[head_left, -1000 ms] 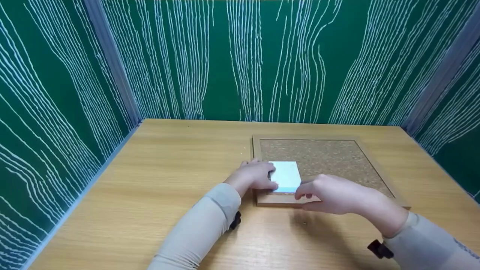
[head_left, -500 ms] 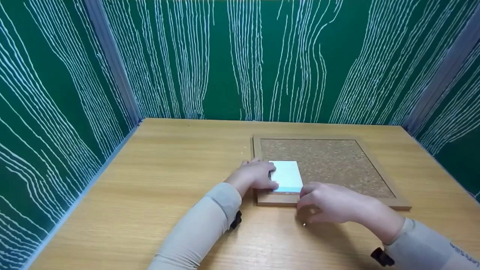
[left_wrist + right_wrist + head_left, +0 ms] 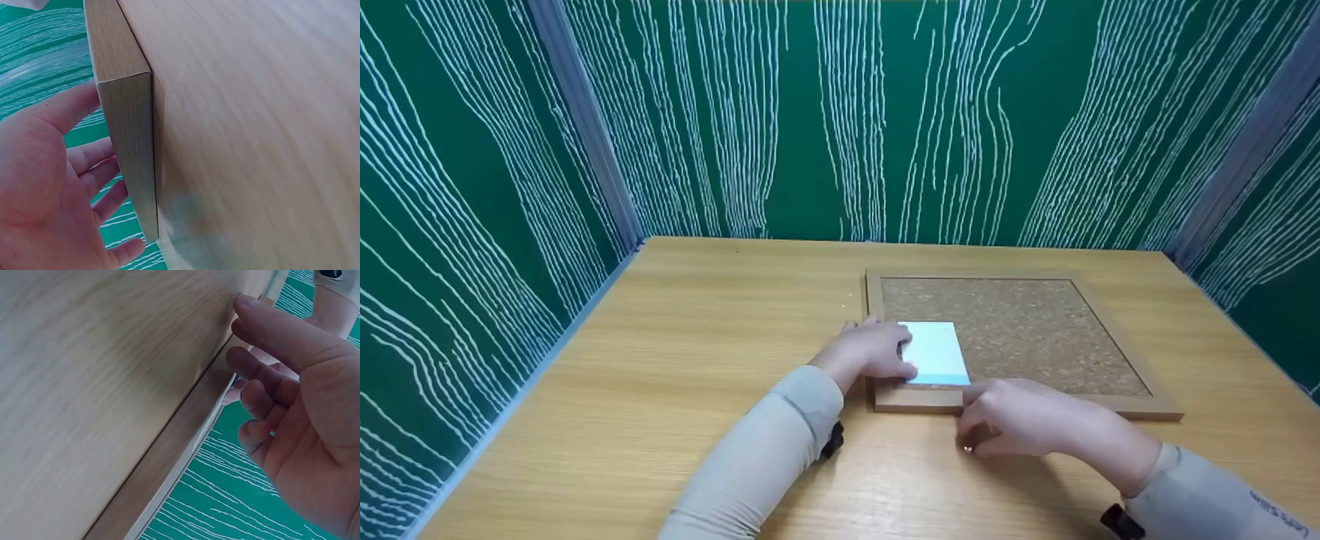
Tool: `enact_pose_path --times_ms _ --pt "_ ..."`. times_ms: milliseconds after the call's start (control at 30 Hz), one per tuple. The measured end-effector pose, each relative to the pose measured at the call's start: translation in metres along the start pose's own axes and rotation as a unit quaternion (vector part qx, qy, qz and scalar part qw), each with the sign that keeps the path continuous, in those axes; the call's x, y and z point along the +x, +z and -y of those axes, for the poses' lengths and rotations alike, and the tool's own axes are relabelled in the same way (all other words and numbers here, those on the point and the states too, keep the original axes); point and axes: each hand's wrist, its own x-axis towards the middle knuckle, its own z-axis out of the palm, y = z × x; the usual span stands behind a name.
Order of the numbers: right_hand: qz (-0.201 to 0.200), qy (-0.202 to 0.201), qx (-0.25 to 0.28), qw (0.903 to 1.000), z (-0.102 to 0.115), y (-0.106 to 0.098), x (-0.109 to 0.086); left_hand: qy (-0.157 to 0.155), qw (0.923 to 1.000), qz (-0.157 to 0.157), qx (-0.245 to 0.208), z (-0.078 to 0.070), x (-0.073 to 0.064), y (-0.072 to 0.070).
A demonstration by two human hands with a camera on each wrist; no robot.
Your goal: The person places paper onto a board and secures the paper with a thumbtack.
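A framed cork board (image 3: 1035, 322) lies flat on the wooden table. On its near left corner sits a white square sheet (image 3: 934, 352), which looks like note paper. My left hand (image 3: 866, 351) rests over the board's left side, thumb and forefinger touching the sheet's left edge; in the left wrist view its fingers reach past the frame's side (image 3: 129, 140). My right hand (image 3: 1020, 416) is low at the board's front edge. Its thumb and forefinger come down around a tiny shiny thing (image 3: 968, 449) on the table; whether they pinch it is too small to tell.
Tiny pale specks (image 3: 846, 300) lie on the table (image 3: 720, 330) left of the board. Green walls (image 3: 802, 150) with white wavy lines stand behind and at both sides.
My right hand has moved from the sheet's near right corner toward me, down to the tiny shiny thing on the table. The left hand, sheet and board have stayed in place.
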Motion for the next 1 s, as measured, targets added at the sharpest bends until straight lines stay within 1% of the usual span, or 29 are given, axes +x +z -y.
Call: enact_pose_path --times_ms 367,567,633,767,867,933,1000 --pt "0.014 -0.019 0.012 0.9997 -0.0002 0.0020 0.0043 -0.004 1.0000 -0.003 -0.007 0.0009 0.0001 0.0004" --pt "0.005 -0.030 0.002 0.9995 0.0011 0.0031 0.0050 -0.006 0.9999 -0.005 -0.010 0.0011 0.0003 0.0009" --pt "-0.002 -0.032 -0.002 0.9995 0.0013 0.0031 0.0049 -0.004 1.0000 -0.004 -0.002 0.0012 0.0004 0.0010" --pt "-0.001 -0.018 0.006 0.9998 0.0010 0.0025 0.0049 0.000 0.9999 -0.004 0.013 0.0014 0.0001 0.0010" --pt "0.002 -0.003 0.018 0.9998 0.0004 0.0015 0.0045 -0.001 0.9999 -0.004 0.010 0.0014 -0.0003 0.0009" --pt "-0.004 0.003 0.025 0.9997 -0.0002 0.0001 0.0040 -0.002 1.0000 -0.005 0.005 0.0015 -0.0004 0.0009" --pt "-0.018 0.002 0.029 0.9994 -0.0017 -0.0021 0.0037 -0.002 1.0000 -0.007 0.000 0.0015 -0.0005 0.0009"
